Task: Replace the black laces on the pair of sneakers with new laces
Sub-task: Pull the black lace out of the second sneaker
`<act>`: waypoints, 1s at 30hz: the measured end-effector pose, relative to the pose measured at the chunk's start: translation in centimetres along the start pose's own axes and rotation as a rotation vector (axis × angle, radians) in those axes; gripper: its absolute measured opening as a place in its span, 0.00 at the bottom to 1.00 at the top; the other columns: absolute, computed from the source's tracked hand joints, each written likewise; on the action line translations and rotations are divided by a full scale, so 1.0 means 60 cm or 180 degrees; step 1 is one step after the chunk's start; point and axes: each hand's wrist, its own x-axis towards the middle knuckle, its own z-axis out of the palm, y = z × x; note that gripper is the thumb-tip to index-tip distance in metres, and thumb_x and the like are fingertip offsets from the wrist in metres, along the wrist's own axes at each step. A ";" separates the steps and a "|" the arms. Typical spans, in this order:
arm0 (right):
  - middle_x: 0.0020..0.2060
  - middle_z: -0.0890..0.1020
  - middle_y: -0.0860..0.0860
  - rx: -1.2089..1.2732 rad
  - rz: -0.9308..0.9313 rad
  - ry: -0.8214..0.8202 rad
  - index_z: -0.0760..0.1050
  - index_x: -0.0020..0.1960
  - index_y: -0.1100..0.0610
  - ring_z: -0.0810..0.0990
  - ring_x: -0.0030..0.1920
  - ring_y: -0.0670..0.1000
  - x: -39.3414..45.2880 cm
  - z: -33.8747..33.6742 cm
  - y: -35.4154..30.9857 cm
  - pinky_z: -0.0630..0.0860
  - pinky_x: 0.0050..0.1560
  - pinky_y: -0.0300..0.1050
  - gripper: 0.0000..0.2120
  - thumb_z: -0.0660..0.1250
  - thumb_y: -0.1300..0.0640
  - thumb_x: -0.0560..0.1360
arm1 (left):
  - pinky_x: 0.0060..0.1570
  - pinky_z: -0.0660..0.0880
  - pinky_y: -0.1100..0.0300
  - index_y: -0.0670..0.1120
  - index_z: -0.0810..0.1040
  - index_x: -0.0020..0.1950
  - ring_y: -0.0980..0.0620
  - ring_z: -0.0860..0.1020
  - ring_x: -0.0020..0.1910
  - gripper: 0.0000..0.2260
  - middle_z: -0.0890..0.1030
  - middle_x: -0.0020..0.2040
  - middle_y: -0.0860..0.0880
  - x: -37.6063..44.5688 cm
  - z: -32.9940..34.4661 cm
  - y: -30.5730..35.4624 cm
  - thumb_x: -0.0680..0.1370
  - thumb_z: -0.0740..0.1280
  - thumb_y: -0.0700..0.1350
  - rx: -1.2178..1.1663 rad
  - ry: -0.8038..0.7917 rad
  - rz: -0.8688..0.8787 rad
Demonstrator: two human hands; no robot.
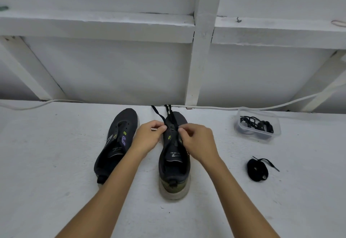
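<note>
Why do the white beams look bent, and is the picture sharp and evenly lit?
Head view: the wide-angle lens bows the beams toward the edges; light is soft and even, with faint shadows under the sneakers and no glare; the hands and laces look slightly soft.

Both hands, left hand (149, 135) and right hand (196, 140), pinch a black lace (159, 114) over the right sneaker (175, 163).

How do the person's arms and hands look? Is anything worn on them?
Both forearms are bare as far as the picture shows: no sleeves are in view. The left hand and the right hand wear no gloves, and no watch, bracelet or ring is visible.
</note>
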 end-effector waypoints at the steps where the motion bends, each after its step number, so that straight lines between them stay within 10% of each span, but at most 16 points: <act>1: 0.47 0.87 0.45 -0.0163 -0.0099 -0.0158 0.85 0.55 0.49 0.83 0.49 0.47 0.016 0.003 -0.002 0.77 0.52 0.40 0.09 0.68 0.51 0.78 | 0.57 0.79 0.46 0.58 0.83 0.46 0.54 0.81 0.50 0.02 0.83 0.47 0.59 0.001 0.000 -0.001 0.77 0.70 0.51 0.0056 0.0038 0.0022; 10: 0.52 0.78 0.51 -0.1109 -0.0656 -0.0445 0.82 0.58 0.51 0.78 0.53 0.54 0.048 0.041 0.001 0.74 0.46 0.45 0.10 0.65 0.53 0.80 | 0.61 0.77 0.47 0.55 0.79 0.53 0.52 0.80 0.52 0.04 0.82 0.51 0.54 -0.006 0.016 -0.012 0.81 0.65 0.52 -0.0185 0.0048 -0.0169; 24: 0.50 0.81 0.47 -0.0258 -0.0243 -0.0404 0.79 0.54 0.52 0.77 0.46 0.47 0.052 0.053 0.014 0.66 0.37 0.34 0.06 0.64 0.53 0.81 | 0.54 0.79 0.55 0.53 0.82 0.56 0.57 0.81 0.51 0.07 0.83 0.53 0.55 -0.009 0.014 -0.006 0.79 0.69 0.47 -0.0324 -0.0012 0.0059; 30: 0.44 0.82 0.47 0.0134 0.0010 -0.0325 0.79 0.50 0.51 0.79 0.44 0.48 0.047 0.072 0.015 0.76 0.45 0.45 0.05 0.65 0.54 0.80 | 0.44 0.80 0.63 0.50 0.81 0.55 0.61 0.82 0.41 0.06 0.84 0.44 0.55 -0.015 0.026 -0.004 0.80 0.69 0.43 -0.1131 0.0024 -0.0208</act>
